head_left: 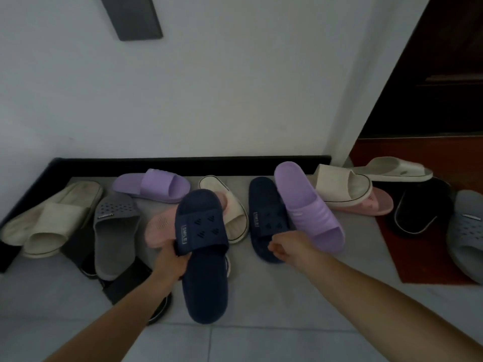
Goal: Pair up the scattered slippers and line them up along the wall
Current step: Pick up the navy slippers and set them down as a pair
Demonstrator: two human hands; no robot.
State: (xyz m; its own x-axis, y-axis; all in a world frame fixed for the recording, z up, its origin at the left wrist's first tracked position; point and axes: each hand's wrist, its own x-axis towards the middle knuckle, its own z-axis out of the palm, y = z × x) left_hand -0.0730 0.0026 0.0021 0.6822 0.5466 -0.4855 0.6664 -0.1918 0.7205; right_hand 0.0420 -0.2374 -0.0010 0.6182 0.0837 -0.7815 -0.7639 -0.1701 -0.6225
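My left hand (170, 259) grips a navy slipper (203, 257) by the side of its strap and holds it tilted above the floor. My right hand (290, 246) is curled at the near right edge of the second navy slipper (264, 218), which lies on the floor. A purple slipper (308, 205) leans across that navy slipper, right beside my right hand. Its purple match (154, 185) lies near the black skirting (183, 163). Pink slippers (159, 226) (376, 205), cream ones (49, 218) (339, 186) and grey ones (115, 231) (467, 231) lie scattered.
A white wall (209, 100) rises behind the skirting. A cream slipper (232, 210) lies partly under the held navy one. Another cream slipper (394, 169) and a black one (418, 210) rest on the red-brown floor (423, 267) by a dark doorway (439, 74). A black slipper (125, 283) sits under my left forearm.
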